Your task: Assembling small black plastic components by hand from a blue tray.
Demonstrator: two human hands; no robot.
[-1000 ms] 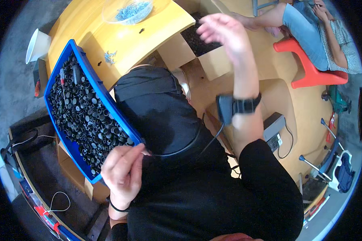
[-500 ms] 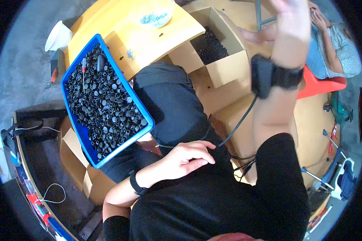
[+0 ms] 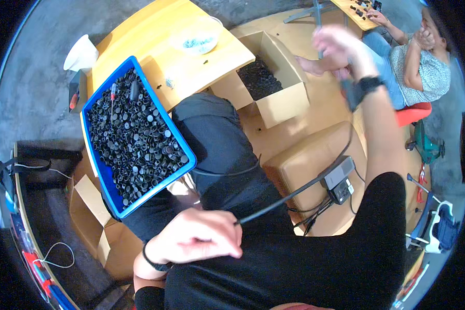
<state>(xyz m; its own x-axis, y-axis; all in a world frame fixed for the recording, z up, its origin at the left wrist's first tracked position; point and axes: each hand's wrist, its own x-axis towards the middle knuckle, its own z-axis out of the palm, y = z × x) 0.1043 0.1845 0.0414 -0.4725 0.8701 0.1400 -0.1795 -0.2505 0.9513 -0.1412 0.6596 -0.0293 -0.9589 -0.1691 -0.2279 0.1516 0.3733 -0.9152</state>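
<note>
My left hand (image 3: 199, 236) is in front of my torso, fingers curled in around a black cable (image 3: 289, 195). From there the cable runs up and right to a dark device (image 3: 353, 95) on my right wrist, held by a black strap (image 3: 369, 84). My right hand (image 3: 338, 45) is raised at the upper right and smeared by motion, so its fingers cannot be read. A blue tray (image 3: 108, 188) full of small black caps (image 3: 139, 137) sits tilted left of my legs. On the caps lies a screwdriver (image 3: 113, 93).
A yellow table (image 3: 139, 31) holds a clear bowl (image 3: 206, 47) of small metal pieces. An open cardboard box (image 3: 281, 108) with black parts stands beyond my knee. Power adapters (image 3: 340, 181) and cables lie on a brown cushioned seat (image 3: 289, 160). Another person (image 3: 418, 72) sits at the upper right.
My right arm has swung lower and outward, drawing the cable into a longer line. My left hand has moved left and down and has curled. The view has shifted slightly.
</note>
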